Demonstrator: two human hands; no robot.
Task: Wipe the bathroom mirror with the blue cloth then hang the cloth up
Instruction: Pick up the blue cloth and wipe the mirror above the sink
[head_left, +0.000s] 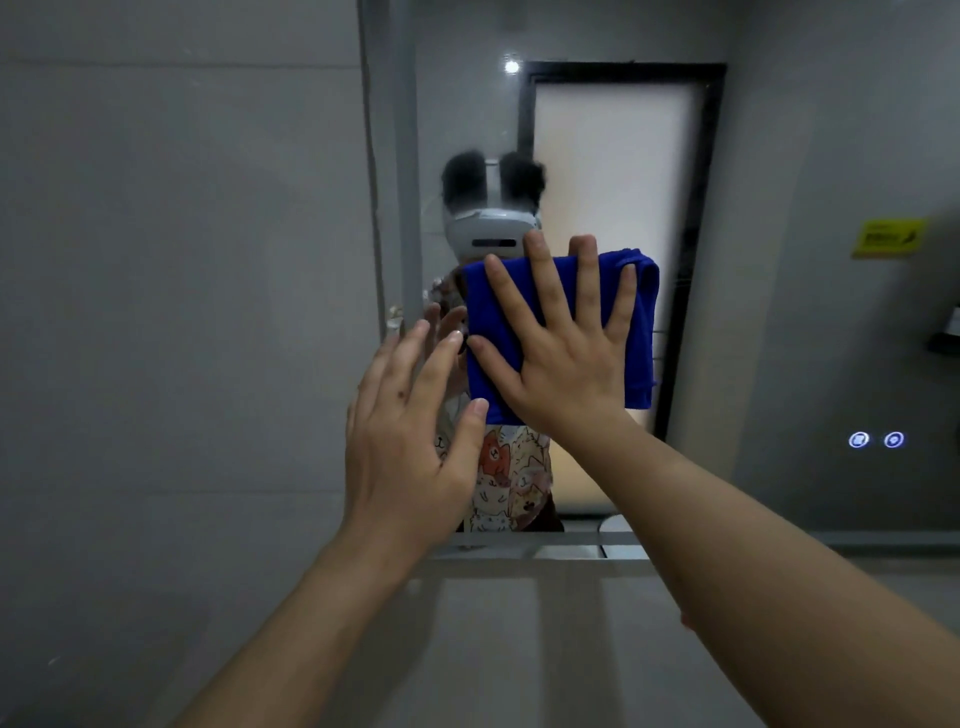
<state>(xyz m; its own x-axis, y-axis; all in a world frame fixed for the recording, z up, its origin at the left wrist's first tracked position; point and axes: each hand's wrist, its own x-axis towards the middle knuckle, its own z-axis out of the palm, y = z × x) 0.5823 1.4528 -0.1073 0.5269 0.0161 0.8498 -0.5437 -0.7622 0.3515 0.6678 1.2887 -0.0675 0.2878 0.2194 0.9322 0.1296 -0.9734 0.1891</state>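
Observation:
The bathroom mirror (779, 332) fills the right part of the wall ahead. A folded blue cloth (641, 338) lies flat against the glass near its left edge. My right hand (558, 343) presses on the cloth with straight, spread fingers. Just left of it, my left hand (415, 436) is raised with its fingers straight and apart, close to the mirror's left edge; I cannot tell whether it touches the glass. The mirror reflects a person wearing a white headset and a patterned shirt.
Grey tiled wall (182, 312) lies left of the mirror's frame (400, 208). Two lit touch buttons (876, 439) glow at the mirror's lower right. A yellow sticker (888, 238) and a frosted door (618, 208) show as reflections. A ledge (545, 553) runs below the mirror.

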